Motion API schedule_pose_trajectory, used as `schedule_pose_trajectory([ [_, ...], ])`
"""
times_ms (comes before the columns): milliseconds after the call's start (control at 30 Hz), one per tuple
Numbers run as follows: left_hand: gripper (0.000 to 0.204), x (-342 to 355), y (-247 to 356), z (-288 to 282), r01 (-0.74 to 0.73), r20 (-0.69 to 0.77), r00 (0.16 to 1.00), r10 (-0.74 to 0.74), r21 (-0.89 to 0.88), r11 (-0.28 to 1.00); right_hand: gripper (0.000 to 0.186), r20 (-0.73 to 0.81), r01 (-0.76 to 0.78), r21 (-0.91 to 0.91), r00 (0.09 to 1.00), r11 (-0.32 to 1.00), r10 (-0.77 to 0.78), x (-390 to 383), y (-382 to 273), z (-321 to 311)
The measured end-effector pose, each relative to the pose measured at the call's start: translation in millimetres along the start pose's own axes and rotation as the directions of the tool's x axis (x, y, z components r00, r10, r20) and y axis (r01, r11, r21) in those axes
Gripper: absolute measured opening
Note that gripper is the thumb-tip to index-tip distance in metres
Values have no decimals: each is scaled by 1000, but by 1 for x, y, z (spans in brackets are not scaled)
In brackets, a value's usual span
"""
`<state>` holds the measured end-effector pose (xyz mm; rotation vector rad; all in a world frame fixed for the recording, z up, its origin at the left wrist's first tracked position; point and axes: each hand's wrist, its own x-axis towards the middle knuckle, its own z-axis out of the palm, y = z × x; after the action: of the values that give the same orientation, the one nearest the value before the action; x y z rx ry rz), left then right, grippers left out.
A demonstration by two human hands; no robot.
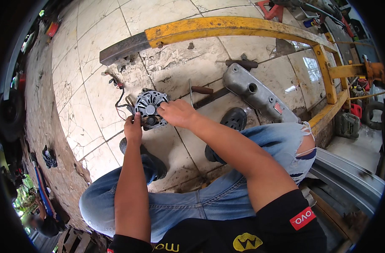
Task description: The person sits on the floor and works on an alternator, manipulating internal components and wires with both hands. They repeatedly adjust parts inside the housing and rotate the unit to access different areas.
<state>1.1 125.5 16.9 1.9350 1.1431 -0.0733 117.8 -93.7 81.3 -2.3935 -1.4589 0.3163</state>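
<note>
A round, slotted silver alternator rests between my feet on the tiled floor. My left hand grips its lower left side, fingers closed on the rim. My right hand is on its right side, fingertips bent against the housing. Behind the alternator's left side lie red and black wires with some metal fittings. To the right of my right hand are a wooden-handled tool and a long dark metal bar, partly under a cast silver cover.
A yellow steel frame spans the back and right, with a red stand beyond. Metal rails, jerrycans and tires sit at right. Another person is at lower left, beside rough concrete.
</note>
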Motion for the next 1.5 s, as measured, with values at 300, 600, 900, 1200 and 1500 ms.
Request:
schedule_pose_trajectory([
  [300,57,-7,9,6,33,63,998,-30,-54,998,17,-19,-15,-14,1000,1000,15,-6,0,3],
  [600,61,-16,11,12,36,-42,999,-34,60,998,31,297,5,-51,955,999,11,14,31,-88],
  [900,61,-27,15,7,52,2,999,-52,20,998,94,328,-490,-268,763,830,557,-91,177,-142],
  [1200,40,-36,36,-12,98,80,993,-91,-87,991,120,46,-793,-112,598,599,800,-197,220,-34],
  [1500,31,-26,31,-12,122,130,987,-96,-210,970,115,-267,-764,69,605,642,750,-225,271,-82],
])
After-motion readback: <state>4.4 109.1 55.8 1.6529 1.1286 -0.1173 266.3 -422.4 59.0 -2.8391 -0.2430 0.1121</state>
